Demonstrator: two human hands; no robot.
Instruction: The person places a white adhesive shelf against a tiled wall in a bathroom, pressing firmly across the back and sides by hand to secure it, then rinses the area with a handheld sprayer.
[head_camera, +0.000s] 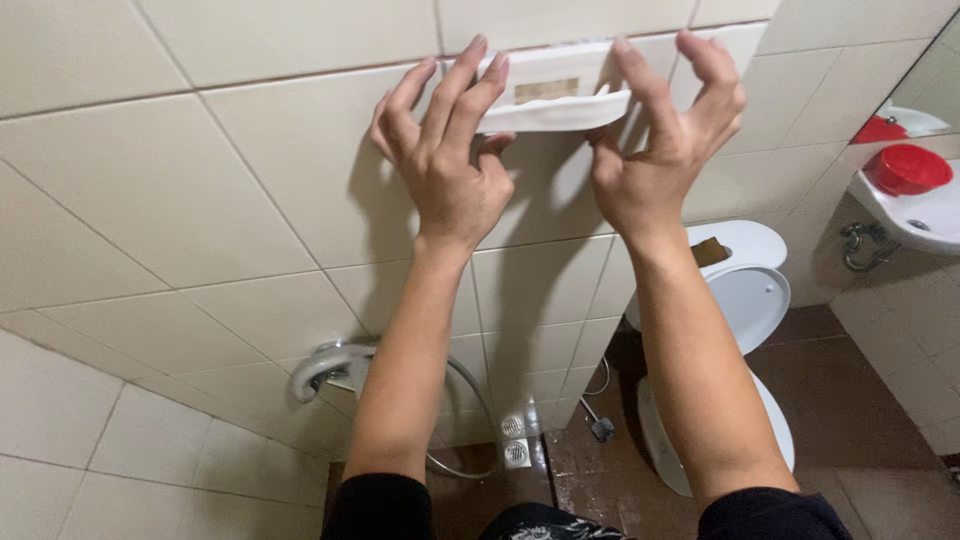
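From my head camera, the white holder (553, 95) sits high on the tiled wall (200, 190), its long axis level — one end at each hand, neither nearer. My left hand (445, 165) pinches its left end, fingers spread over the front. My right hand (665, 150) grips the right end — thumb beneath, fingers fanned above.

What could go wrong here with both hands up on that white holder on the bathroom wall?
The left hand and right hand hold the white wall holder only by the fingertips, so it might slip and drop toward the toilet below. It already looks bowed, so it may crack under pressure. The brown floor seems wet, possibly slippery.
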